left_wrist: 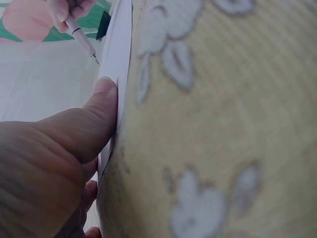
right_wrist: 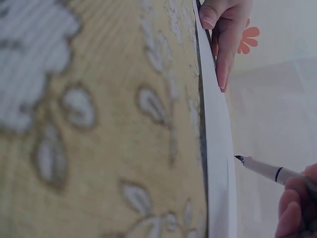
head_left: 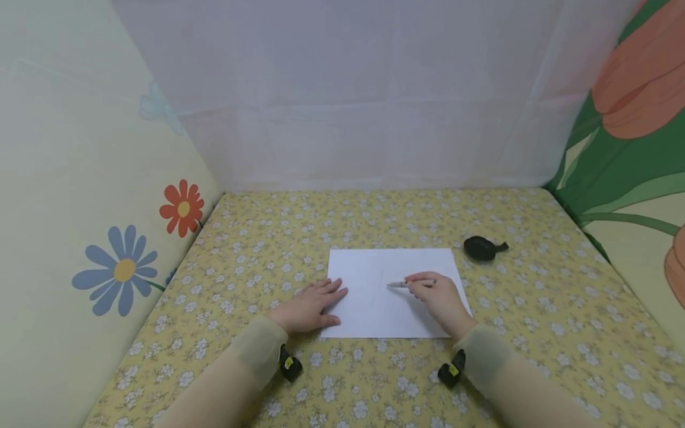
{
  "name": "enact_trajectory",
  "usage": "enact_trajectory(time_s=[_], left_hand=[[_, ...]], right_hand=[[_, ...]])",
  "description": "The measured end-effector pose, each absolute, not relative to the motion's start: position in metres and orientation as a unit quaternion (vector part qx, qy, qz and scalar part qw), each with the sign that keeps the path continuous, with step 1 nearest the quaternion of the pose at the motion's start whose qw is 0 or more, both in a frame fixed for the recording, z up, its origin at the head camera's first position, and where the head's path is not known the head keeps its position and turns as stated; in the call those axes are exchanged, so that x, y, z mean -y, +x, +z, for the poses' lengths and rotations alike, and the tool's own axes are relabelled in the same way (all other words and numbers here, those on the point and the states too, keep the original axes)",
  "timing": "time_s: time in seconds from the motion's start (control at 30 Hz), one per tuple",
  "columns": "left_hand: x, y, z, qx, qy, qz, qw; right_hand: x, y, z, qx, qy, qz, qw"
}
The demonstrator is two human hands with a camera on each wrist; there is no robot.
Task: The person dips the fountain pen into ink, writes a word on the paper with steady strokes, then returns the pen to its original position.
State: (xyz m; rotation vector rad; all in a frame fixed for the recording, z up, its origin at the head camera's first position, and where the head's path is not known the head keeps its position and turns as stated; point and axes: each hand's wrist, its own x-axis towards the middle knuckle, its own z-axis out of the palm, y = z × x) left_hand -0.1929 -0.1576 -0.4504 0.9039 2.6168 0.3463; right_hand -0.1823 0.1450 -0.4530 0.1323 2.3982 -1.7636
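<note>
A white sheet of paper (head_left: 353, 324) lies on the table, with a thin, faint curved line (head_left: 377, 289) near its middle. My right hand (head_left: 440, 302) pinches a white fountain pen (head_left: 398, 284) with a dark ring round its barrel. Its nib (right_wrist: 239, 158) points left, close over the sheet and just right of the line. Spread across the left edge of the paper is my left hand (head_left: 310, 306), palm down, with straight fingers. In the left wrist view its thumb (left_wrist: 103, 101) rests along the paper's near edge.
A black oval object (head_left: 480, 248) with a short stub lies beyond the paper's right corner. Yellow flowered cloth (head_left: 278, 238) covers the table. A pale sheet (head_left: 364, 119) hangs behind, and flower-printed panels stand on both sides.
</note>
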Motion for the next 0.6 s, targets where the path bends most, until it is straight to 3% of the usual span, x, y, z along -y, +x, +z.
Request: enact_trajectory(time_s=[0.6], left_hand=[[0.1578, -0.1923, -0.4506, -0.925, 0.315, 0.118, 0.179]], right_hand=[[-0.1455, -0.1822, -0.4539, -0.826, 0.041, -0.556, 0.084]])
